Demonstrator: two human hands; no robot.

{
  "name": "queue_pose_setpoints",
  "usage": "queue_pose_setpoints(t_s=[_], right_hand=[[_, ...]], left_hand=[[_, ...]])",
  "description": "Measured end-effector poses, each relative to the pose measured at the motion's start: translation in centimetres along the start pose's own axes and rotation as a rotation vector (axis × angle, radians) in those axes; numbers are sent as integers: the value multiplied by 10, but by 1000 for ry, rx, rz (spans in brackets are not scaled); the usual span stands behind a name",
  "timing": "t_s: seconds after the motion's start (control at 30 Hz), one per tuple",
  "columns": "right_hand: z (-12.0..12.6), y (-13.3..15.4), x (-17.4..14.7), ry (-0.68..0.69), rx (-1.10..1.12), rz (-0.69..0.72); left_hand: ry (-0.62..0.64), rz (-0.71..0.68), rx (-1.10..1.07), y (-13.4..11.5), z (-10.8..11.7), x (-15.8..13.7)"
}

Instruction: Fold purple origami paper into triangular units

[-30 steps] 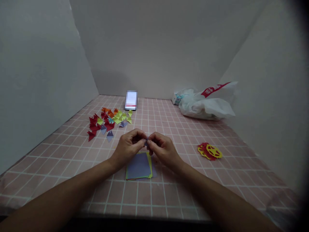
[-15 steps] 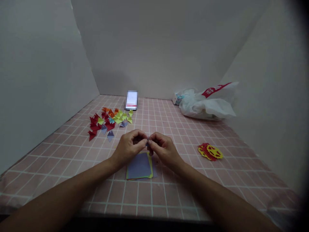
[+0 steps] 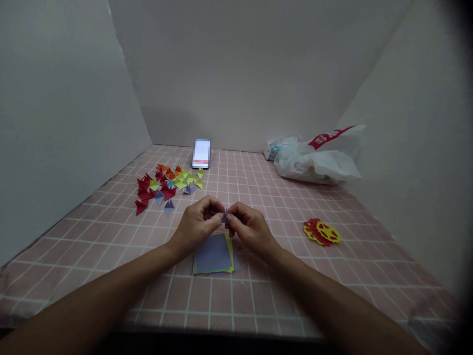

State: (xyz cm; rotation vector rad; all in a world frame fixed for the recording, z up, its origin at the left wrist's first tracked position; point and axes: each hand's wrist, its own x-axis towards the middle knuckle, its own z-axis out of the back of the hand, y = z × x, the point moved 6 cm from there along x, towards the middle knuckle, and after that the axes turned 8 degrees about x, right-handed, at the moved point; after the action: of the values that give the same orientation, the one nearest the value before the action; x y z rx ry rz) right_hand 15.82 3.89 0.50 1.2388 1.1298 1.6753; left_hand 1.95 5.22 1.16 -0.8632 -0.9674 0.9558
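Between the fingertips of both hands is a small folded piece of purple paper [image 3: 225,217], mostly covered by the fingers. My left hand [image 3: 199,221] pinches its left side with thumb and forefinger. From the right, my right hand [image 3: 251,228] pinches it the same way. Just below the hands lies a stack of square paper sheets [image 3: 212,254], purple on top with yellow and green edges showing. To the left, several folded paper pieces [image 3: 168,191] in red, orange, yellow, blue and purple are gathered in a loose cluster.
A phone [image 3: 201,153] with a lit, blurred screen stands at the back. Back right, a white plastic bag [image 3: 314,160] with red print rests against a small box [image 3: 271,151]. Red and yellow cut-out discs [image 3: 322,232] lie at right on the checked tablecloth [image 3: 281,207].
The fingertips have shifted slightly, and a little more of the purple paper shows between them. Both hands keep their pinch; everything else looks the same.
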Motion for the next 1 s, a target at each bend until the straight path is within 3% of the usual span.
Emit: queue_pose_setpoints(t_s=[0.23,0.53,0.7,0.83,1.0], right_hand=[[0,0,1,16,35,-16],[0,4,-2,-42,-127,35],[2,5,-4,-91,-66,25],[1,6,-4,-80,-56,53],[0,-2,-2,-51,41,-13]], left_hand=[[-16,-63,76,-6,1,-2],[-16,-145,178,-11,-2,-5],[-20,-27,28,-3,-1,-5],[37,42,101,-1,-3,-5],[51,107,14,1,-5,-4]])
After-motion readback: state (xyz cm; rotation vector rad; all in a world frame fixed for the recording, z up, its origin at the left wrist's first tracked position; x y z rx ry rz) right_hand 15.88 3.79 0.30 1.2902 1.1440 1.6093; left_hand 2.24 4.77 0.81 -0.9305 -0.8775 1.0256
